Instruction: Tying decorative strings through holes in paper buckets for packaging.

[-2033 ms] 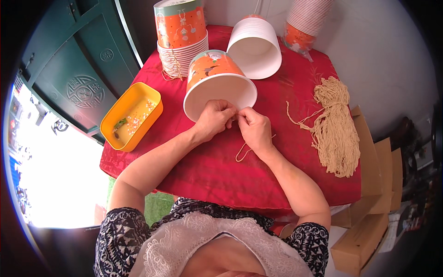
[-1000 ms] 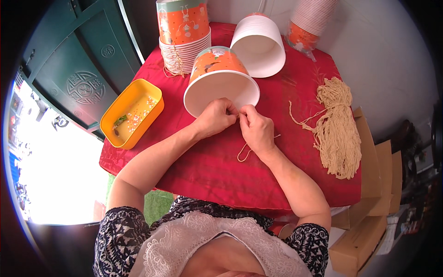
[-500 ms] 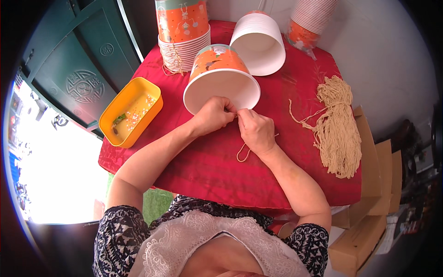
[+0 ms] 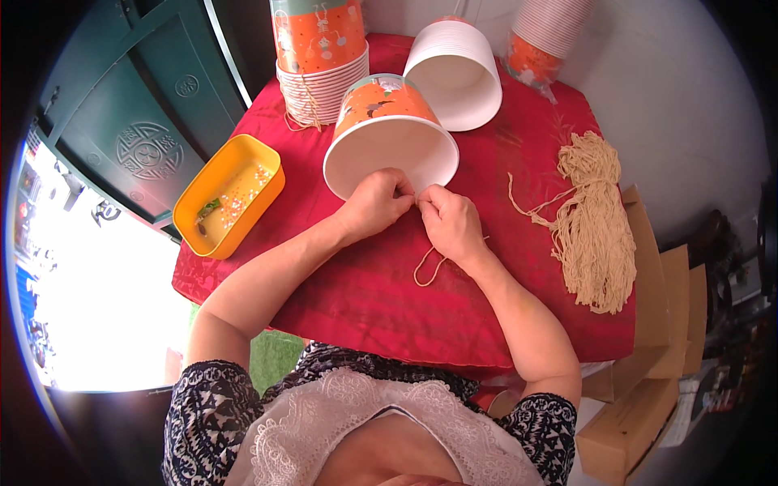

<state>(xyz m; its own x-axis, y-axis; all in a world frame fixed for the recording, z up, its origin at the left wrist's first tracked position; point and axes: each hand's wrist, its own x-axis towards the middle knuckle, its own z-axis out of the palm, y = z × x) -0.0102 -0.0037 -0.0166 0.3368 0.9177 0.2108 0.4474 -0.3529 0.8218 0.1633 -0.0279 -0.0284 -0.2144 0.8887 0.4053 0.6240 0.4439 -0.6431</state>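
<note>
A large paper bucket (image 4: 381,108), orange outside and white inside, lies on its side with its mouth toward me. My left hand (image 4: 378,202) is closed at its lower rim, thumb and fingers pinched together; the fingers partly cover what lies between them. Touching it at the fingertips, my right hand (image 4: 450,220) pinches a thin tan string. A loop of this string (image 4: 423,275) hangs below the right hand onto the red cloth, and a short end shows beside the wrist.
Stacked buckets (image 4: 320,85) stand behind on the left, white nested ones (image 4: 454,81) lie behind, and a bagged stack (image 4: 541,44) is back right. A yellow tray (image 4: 237,235) holds small bits at left. A tan string bundle (image 4: 596,227) lies right, beside cardboard boxes (image 4: 636,413).
My right hand has shifted slightly and its fingers have turned a little, still close to my left fingertips. The string loop has widened slightly. The left hand stays at the rim.
</note>
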